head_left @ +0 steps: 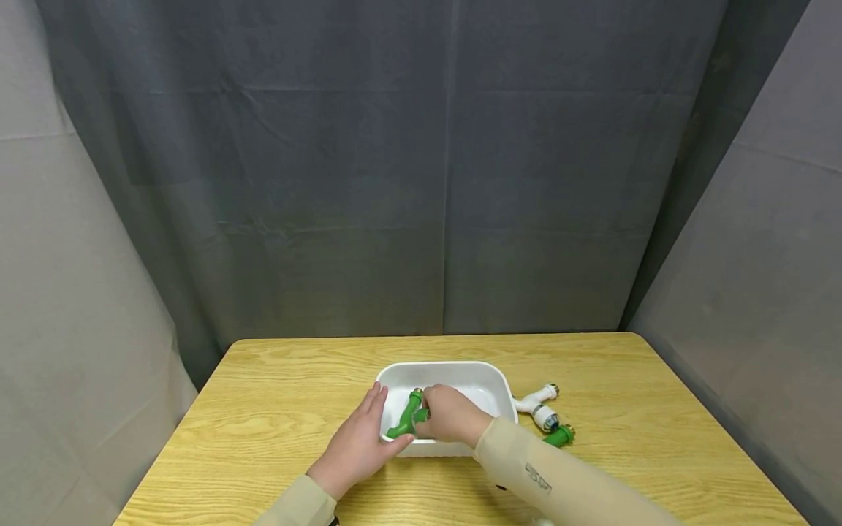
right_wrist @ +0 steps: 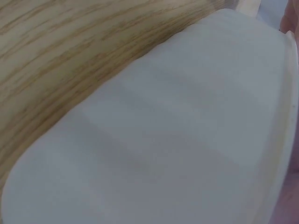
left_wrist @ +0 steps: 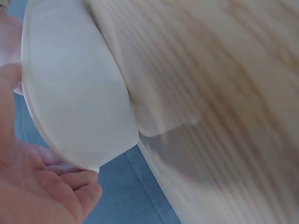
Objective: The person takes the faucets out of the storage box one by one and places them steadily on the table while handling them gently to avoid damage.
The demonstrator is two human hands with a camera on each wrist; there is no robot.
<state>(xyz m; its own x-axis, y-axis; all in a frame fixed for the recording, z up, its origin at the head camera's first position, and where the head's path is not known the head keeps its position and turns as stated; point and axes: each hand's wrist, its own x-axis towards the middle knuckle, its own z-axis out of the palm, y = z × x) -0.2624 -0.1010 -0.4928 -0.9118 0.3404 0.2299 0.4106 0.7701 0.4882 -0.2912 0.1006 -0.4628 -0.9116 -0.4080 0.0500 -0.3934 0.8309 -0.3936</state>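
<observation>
A white plastic basin stands on the table in the head view. My left hand holds its near left corner, fingers along the left rim and thumb at the near rim. In the left wrist view, the fingertips touch the basin's rim. Inside the basin is a green branched pipe fitting. My right hand reaches over the near wall and pinches the fitting's right-hand branch. The right fingers partly hide it. In the right wrist view the basin's outer wall fills most of the picture.
To the right of the basin lie a white branched fitting with metal-lined ends and a green fitting, partly covered by the right sleeve. Wooden table surrounds the basin. A dark grey curtain hangs behind, with pale side panels.
</observation>
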